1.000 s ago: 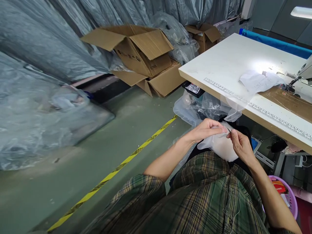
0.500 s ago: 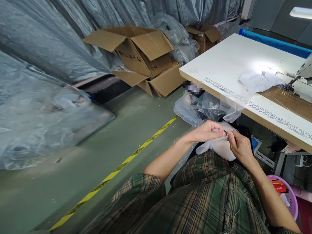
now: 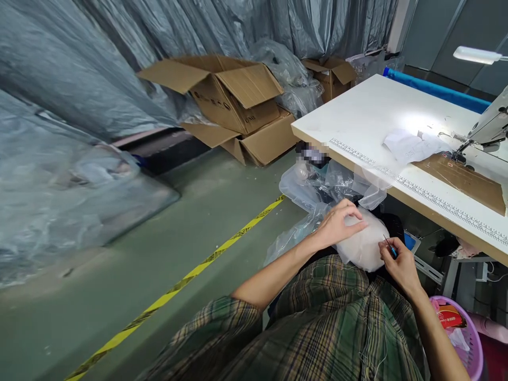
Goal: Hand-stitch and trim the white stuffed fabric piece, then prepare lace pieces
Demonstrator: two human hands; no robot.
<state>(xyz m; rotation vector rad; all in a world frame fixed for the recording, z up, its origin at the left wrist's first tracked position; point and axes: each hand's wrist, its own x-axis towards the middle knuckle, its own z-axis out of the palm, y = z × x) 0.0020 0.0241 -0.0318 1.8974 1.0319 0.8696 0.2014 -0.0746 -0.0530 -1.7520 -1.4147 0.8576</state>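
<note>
My left hand pinches the top of a piece of white sheer fabric bunched in my lap. My right hand is closed around a small blue-handled pointed tool, a little to the right of the fabric and apart from my left hand. The tool's thin tip points up and left toward the fabric. Both forearms reach out from plaid sleeves over my lap.
A white sewing table with a printed ruler edge stands at the right, with white fabric pieces and a sewing machine. Clear plastic bags lie under its edge. Open cardboard boxes sit behind. A purple basket is at the lower right.
My hands were together pinching the fabric; now the right hand has drawn back to the right with the tool. The view has shifted slightly downward.
</note>
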